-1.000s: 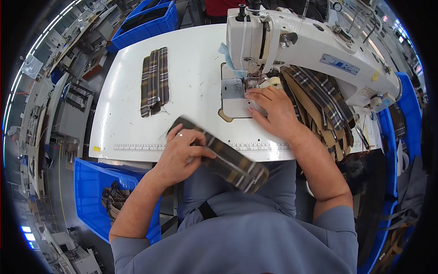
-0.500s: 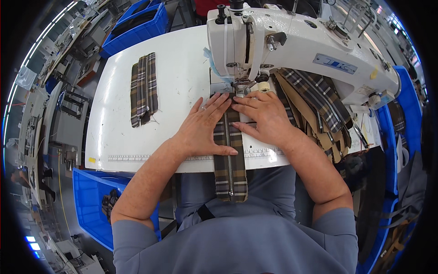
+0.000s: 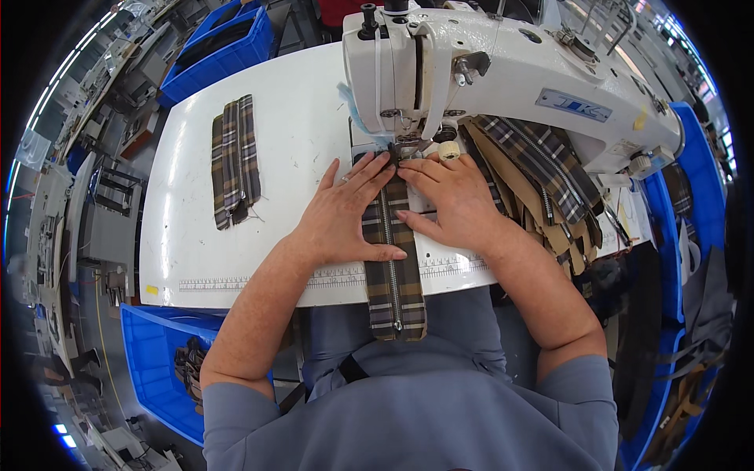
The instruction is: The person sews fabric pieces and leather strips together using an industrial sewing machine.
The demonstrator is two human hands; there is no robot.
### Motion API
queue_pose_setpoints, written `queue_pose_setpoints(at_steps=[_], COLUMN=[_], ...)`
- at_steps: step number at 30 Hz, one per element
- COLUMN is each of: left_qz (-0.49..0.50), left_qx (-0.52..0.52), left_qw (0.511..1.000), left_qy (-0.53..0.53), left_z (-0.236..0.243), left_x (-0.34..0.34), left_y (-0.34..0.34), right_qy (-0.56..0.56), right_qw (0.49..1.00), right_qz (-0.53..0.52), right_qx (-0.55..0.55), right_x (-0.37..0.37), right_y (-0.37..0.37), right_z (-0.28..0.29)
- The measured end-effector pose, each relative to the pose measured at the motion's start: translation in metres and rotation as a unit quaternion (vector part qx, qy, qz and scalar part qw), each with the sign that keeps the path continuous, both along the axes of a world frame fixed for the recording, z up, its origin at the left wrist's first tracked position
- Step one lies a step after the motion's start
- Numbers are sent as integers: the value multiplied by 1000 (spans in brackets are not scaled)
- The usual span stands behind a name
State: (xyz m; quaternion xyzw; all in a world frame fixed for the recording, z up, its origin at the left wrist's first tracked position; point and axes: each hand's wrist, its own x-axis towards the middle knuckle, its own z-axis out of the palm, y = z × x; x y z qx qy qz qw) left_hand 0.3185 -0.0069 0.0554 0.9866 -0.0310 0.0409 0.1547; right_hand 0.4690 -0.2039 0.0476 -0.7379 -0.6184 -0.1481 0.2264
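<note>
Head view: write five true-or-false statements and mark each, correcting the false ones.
1. The left hand touches the zippered plaid strip. True.
2. The strip lies wholly on the table. False: its near end overhangs the front edge.
3. A second plaid piece lies on the table, left of the left hand. True.
4. The right hand holds scissors. False: it touches the strip.
5. The sewing machine is red. False: it is mainly white.

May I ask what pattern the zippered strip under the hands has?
Head view: the zippered strip is brownish plaid.
</note>
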Motion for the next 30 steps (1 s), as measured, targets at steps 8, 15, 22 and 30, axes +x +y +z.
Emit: queue_pose_setpoints(at_steps=[8,15,22,30], left_qz=[0,7,8,4], left_qx=[-12,-39,-87,-117], left_qw=[1000,999,995,987], left_qy=[-12,-34,-50,-111], left_z=[0,-3,-3,-14], left_x=[-2,-2,0,7], left_y=[0,-1,0,7], right_qy=[8,6,-3,-6], right_qw=[1000,1000,1000,1000], right_qz=[0,-3,-4,-2], right_qx=[3,-12,-12,-24], right_x=[-1,-2,-2,-3], right_y=[0,-1,-1,2], right_z=[-1,0,1,2])
